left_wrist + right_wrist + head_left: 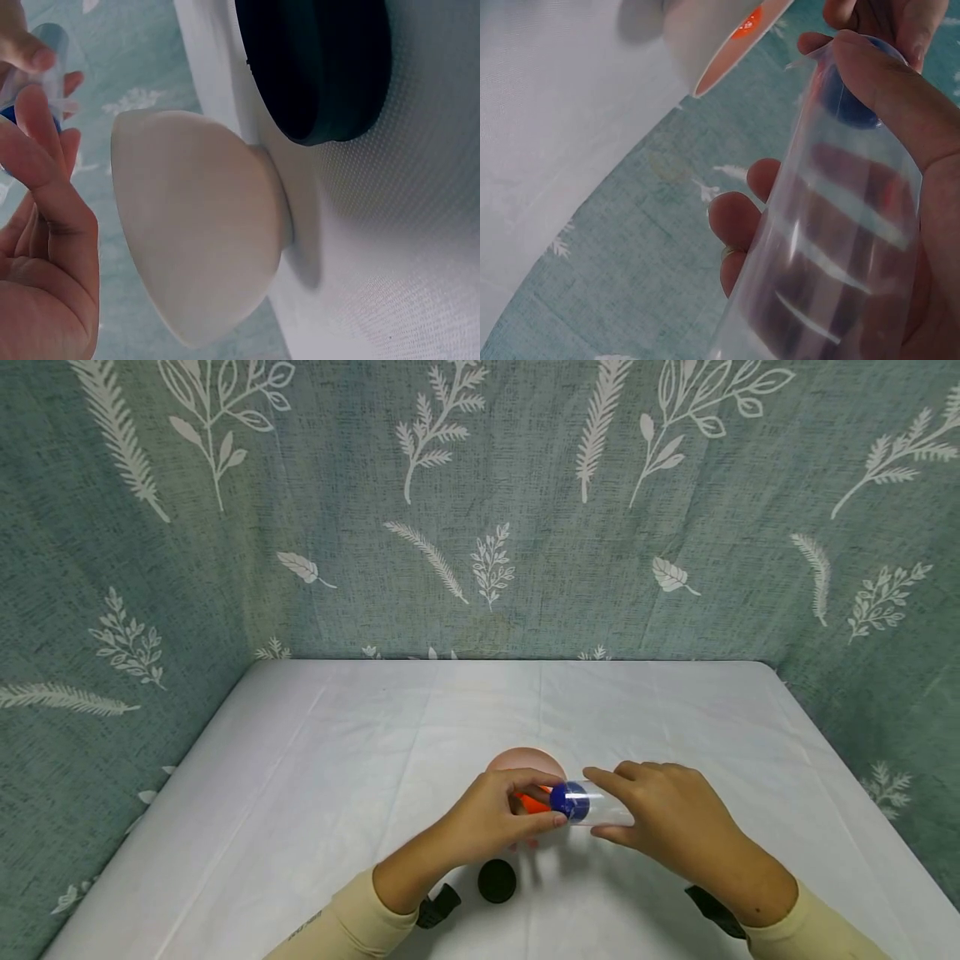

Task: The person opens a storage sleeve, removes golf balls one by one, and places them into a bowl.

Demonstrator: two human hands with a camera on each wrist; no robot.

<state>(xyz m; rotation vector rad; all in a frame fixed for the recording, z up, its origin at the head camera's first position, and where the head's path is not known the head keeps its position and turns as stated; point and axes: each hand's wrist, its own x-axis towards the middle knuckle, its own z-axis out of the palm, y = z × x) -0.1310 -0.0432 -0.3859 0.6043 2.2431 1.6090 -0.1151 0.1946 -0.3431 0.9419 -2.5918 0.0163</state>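
Observation:
A clear plastic tube (611,807) lies nearly level in my right hand (671,797), the fingers wrapped round it in the right wrist view. A blue ball (851,101) shows at the tube's left end, partly within its clear wall. My left hand (483,818) pinches the ball at that end between thumb and fingers. Just behind the left hand stands a bowl (195,217), pale outside and pinkish within. Something bright orange (534,803) sits inside the bowl, partly covered by the left fingers.
A round black lid-like piece (497,881) rests on the white-covered table (360,735), nearer me than the bowl. Green leaf-patterned cloth (525,485) hangs behind the table and along both sides. Black wrist gear (438,907) shows beside the left sleeve.

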